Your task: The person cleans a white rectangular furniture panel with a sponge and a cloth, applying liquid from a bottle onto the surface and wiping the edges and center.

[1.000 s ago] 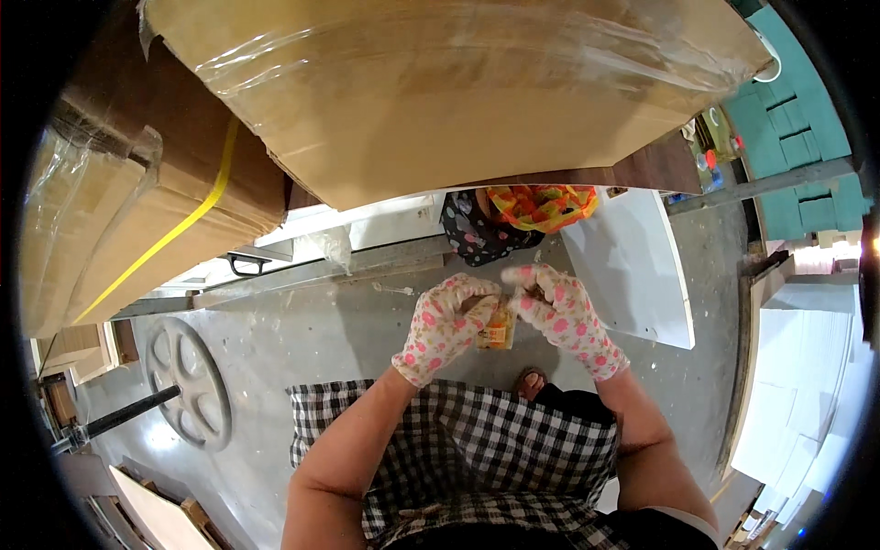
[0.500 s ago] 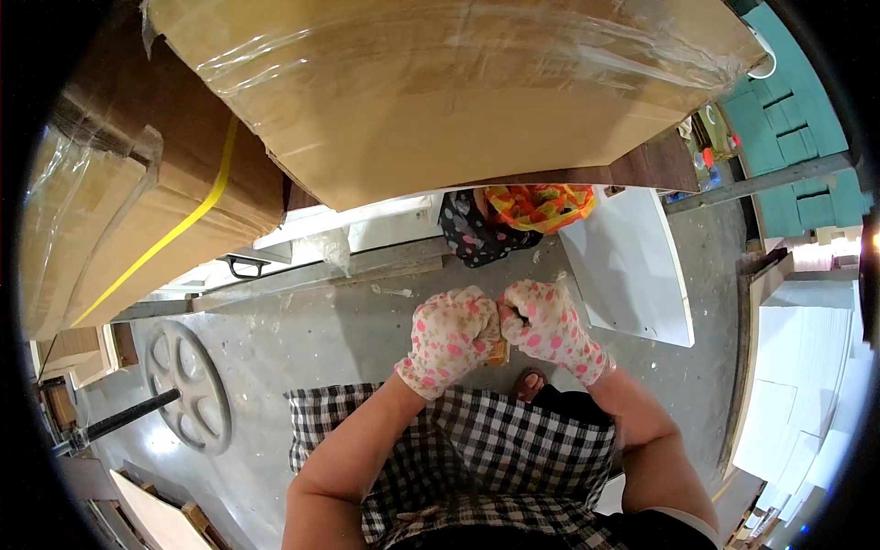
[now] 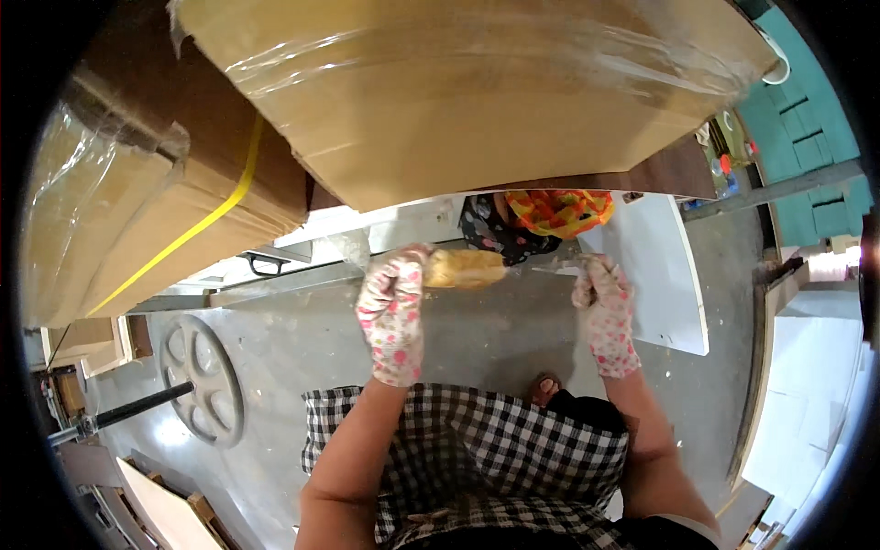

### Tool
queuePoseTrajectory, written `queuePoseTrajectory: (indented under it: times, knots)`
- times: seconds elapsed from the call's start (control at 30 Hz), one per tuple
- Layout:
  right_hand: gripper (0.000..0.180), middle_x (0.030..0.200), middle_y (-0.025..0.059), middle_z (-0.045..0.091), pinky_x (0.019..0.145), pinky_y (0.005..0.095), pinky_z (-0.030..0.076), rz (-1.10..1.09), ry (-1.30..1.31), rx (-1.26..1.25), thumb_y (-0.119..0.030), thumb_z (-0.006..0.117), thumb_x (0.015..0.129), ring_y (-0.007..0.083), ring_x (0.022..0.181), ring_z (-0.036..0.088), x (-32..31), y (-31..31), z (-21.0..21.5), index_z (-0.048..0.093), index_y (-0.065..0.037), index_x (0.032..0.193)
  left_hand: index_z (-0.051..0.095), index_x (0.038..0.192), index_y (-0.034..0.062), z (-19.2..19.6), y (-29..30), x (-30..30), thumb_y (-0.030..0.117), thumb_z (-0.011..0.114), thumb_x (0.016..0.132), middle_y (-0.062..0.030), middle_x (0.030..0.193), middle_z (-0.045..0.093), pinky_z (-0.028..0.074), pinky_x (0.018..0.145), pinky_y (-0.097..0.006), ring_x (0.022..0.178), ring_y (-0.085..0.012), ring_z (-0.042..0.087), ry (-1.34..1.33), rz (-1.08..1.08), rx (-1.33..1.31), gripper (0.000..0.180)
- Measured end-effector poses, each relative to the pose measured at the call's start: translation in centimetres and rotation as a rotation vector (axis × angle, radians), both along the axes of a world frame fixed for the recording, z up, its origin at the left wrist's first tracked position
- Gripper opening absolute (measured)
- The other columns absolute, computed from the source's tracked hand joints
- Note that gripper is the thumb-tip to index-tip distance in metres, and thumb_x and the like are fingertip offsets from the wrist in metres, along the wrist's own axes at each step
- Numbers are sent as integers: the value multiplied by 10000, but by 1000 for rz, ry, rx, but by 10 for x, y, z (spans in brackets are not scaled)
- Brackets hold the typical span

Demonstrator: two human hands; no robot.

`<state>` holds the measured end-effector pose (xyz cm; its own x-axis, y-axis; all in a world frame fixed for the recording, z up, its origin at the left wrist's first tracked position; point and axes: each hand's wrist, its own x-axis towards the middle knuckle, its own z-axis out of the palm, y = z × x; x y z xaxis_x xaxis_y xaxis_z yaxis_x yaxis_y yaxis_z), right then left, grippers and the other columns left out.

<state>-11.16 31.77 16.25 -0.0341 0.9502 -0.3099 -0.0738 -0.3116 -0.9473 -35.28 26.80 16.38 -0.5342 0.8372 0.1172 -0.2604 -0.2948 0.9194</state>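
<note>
Hands drawn apart, with the package at the left and a pale strip at the right

Half a second earlier the two gloved fists met over the package; now they stand well apart, raised to about the same level above the floor (image 3: 463,344). The yellow-orange package (image 3: 466,269) extends sideways from the left hand (image 3: 394,312) toward the right, where before it hung between the two. The change suggests that the wrapper has been pulled at and perhaps torn, so that the work may have passed from gripping to parting (whether any film still joins the two sides is too blurred to tell). Left hand: fingers closed, grasping one end of the package. Right hand (image 3: 607,307): fingers curled tightly, apparently pinching a thin pale strip (image 3: 557,269) that points back toward the package. The package lies in mid-air, nearer the person than the dark patterned bag (image 3: 488,229) and the orange-red bag (image 3: 561,213), with the white panel (image 3: 665,289) beyond the right hand
</note>
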Motion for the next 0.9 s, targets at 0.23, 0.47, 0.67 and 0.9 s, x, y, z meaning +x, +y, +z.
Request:
queuePoseTrajectory:
  times: [0.23,0.47,0.67,0.9]
  knots:
    - [466,882,50,636,548,231,456,528,8,98,-402,623,889,93,629,576,-31,-13,35,543,-37,1167,624,987,2,7,-10,12,-32,584,878,-104,1061,636,479,891,-304,995,-189,607,-90,-157,3,121]
    - [531,992,77,653,670,299,528,540,-379,465,-351,754,768,201,793,665,-36,-17,17,568,-57,1168,610,1113,47,25,-19,21,89,646,875,-44,1128,596,462,885,-271,1038,-159,577,-455,-275,-220,244]
    - [554,1055,127,648,704,324,551,391,-342,721,-269,764,769,259,863,681,-41,-26,-9,526,-22,1204,565,1159,72,23,-28,23,147,642,884,-35,1118,596,490,840,-277,972,-138,586,-729,-387,-218,295]
    - [431,1131,164,621,841,357,545,413,559,-87,-137,657,844,247,997,641,-38,-33,14,504,29,1211,585,1007,102,25,-31,23,152,686,851,4,1027,569,512,868,-327,994,-154,578,-822,-510,-55,193]
